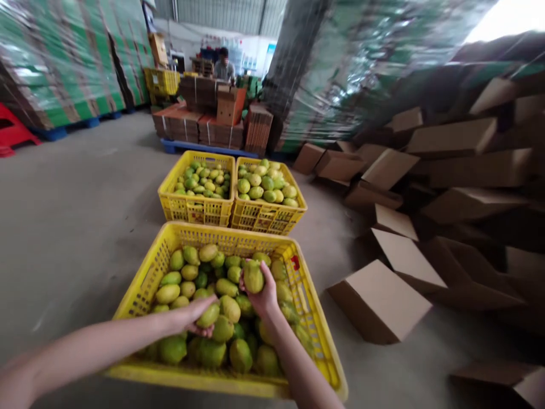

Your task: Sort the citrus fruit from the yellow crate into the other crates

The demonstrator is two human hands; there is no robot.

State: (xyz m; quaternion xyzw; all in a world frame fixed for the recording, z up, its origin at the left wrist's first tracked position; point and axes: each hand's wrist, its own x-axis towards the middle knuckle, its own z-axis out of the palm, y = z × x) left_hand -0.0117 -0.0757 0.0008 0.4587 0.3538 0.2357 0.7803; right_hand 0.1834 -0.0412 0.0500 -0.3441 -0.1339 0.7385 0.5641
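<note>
A large yellow plastic crate [317, 318] of yellow-green lemons fills the near middle of the head view. Over its middle, my left hand [196, 313] is closed around a lemon [208, 314], fingers curled underneath. My right hand [267, 292] grips another lemon [254, 276], raised a little above the pile towards the crate's right side. Several loose lemons [230, 309] lie between and below the two hands, some greener than others.
Two more yellow crates [198, 211] of lemons stand just beyond. Empty cardboard boxes [385, 298] are heaped on the right. Farther back are flattened cartons on a blue pallet [200, 147], green wrapped stacks [76, 62], a red stool [15, 128] and a person [224, 69].
</note>
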